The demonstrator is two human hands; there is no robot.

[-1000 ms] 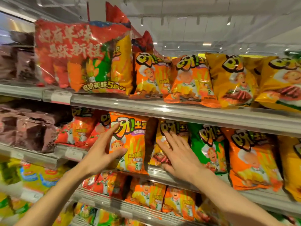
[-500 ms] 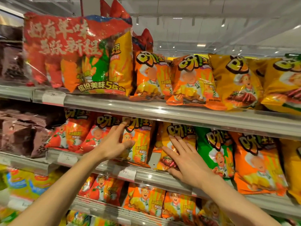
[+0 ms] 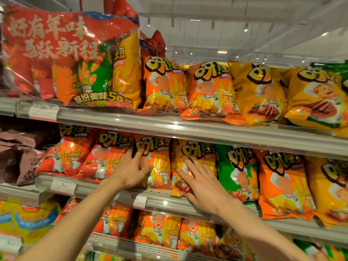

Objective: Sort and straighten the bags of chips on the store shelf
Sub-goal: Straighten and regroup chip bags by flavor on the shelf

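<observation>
On the middle shelf (image 3: 188, 202) stands a row of chip bags. My left hand (image 3: 131, 170) lies with straight fingers against the left edge of an orange bag (image 3: 160, 162), thumb on its front. My right hand (image 3: 201, 181) presses flat, fingers spread, on the yellow bag (image 3: 205, 151) beside it. Left of them stand two red bags (image 3: 105, 155). To the right come a green bag (image 3: 237, 166), another orange bag (image 3: 282, 183) and a yellow one (image 3: 327, 187).
The top shelf (image 3: 188, 127) carries a big red multipack (image 3: 71, 59), two orange bags (image 3: 211, 91) and yellow bags (image 3: 259, 93). Brown bags (image 3: 18, 153) sit at the far left. Lower shelves hold more orange bags (image 3: 160, 230) and yellow-blue packs (image 3: 28, 219).
The orange bag went from standing out in front of the shelf back into the row. My left hand followed it inward. My right hand stayed flat on the yellow bag.
</observation>
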